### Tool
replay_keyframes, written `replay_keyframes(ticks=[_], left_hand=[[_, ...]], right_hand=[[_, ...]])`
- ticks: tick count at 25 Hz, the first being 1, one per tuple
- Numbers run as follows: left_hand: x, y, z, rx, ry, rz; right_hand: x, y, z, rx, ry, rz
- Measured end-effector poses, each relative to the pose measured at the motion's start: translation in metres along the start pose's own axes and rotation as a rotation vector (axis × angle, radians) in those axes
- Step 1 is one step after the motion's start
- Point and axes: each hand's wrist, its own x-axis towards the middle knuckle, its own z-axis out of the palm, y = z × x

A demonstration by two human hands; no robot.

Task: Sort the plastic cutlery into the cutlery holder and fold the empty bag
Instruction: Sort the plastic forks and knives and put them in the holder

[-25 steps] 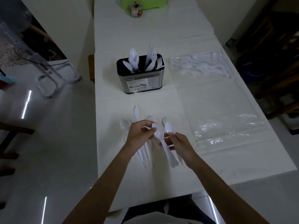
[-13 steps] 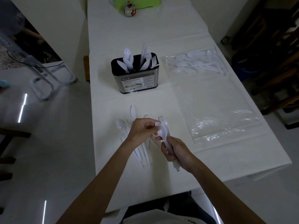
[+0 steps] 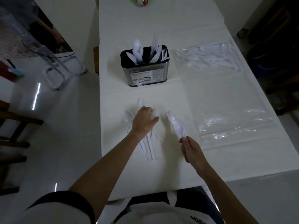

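A black and steel cutlery holder (image 3: 146, 76) stands mid-table with white spoons, knives and a fork upright in it. Below it a loose pile of white plastic cutlery (image 3: 148, 145) lies on the table. My left hand (image 3: 144, 121) rests on the pile's upper end, fingers curled on a white spoon. My right hand (image 3: 191, 150) holds stacked white spoons (image 3: 177, 126) by their handles, bowls pointing up and left. A fork (image 3: 168, 114) lies just beyond them. A clear plastic bag (image 3: 226, 101) lies flat at right, with more cutlery (image 3: 212, 57) in its far end.
The white table (image 3: 161, 23) runs away from me, its near edge at my waist. A small red and white figurine (image 3: 142, 1) and something green sit at the far end. A chair back shows at the table's left edge.
My hands have come apart. The right hand drew the stacked spoons away to the right. The left hand dropped onto the loose pile.
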Motion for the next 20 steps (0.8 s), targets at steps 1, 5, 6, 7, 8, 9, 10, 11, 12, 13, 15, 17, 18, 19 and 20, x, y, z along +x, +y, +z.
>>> replay_keyframes(ticks=[1, 5, 6, 7, 8, 9, 10, 11, 12, 13, 15, 17, 18, 19, 20], left_hand=[[0.003, 0.004, 0.004, 0.084, -0.044, 0.02], [0.013, 0.017, 0.014, 0.263, -0.048, 0.015], [0.013, 0.019, 0.015, 0.277, -0.035, 0.009], [0.012, 0.021, 0.015, 0.288, -0.012, 0.006], [0.01, 0.023, 0.015, 0.291, 0.023, -0.005], [0.008, 0.024, 0.016, 0.276, 0.066, -0.015], [0.006, 0.024, 0.016, 0.224, 0.106, -0.03], [0.005, 0.024, 0.018, 0.134, 0.144, -0.041], [0.003, 0.025, 0.018, -0.019, 0.195, -0.064], [-0.001, 0.03, 0.017, -0.235, 0.253, -0.115], [-0.012, 0.043, 0.013, -0.75, 0.324, -0.306], [-0.022, 0.051, 0.013, -1.121, 0.293, -0.49], [-0.027, 0.053, 0.014, -1.186, 0.268, -0.538], [-0.032, 0.055, 0.016, -1.189, 0.255, -0.565], [-0.037, 0.056, 0.017, -1.151, 0.262, -0.58]], right_hand=[[0.001, 0.0, -0.004, -0.012, 0.004, 0.004], [0.012, -0.005, -0.022, -0.059, -0.008, 0.015], [0.017, -0.007, -0.025, -0.076, -0.021, 0.013], [0.02, -0.008, -0.029, -0.086, -0.034, 0.012], [0.024, -0.011, -0.032, -0.097, -0.052, 0.013], [0.027, -0.014, -0.034, -0.108, -0.076, 0.016], [0.03, -0.016, -0.036, -0.111, -0.111, 0.025], [0.033, -0.019, -0.038, -0.097, -0.156, 0.04], [0.036, -0.021, -0.039, -0.067, -0.2, 0.06], [0.039, -0.024, -0.039, -0.035, -0.237, 0.08], [0.044, -0.029, -0.038, -0.022, -0.275, 0.106], [0.049, -0.031, -0.036, -0.072, -0.296, 0.096], [0.052, -0.031, -0.035, -0.08, -0.32, 0.092], [0.053, -0.031, -0.034, -0.066, -0.353, 0.097], [0.055, -0.031, -0.034, -0.043, -0.394, 0.114]])
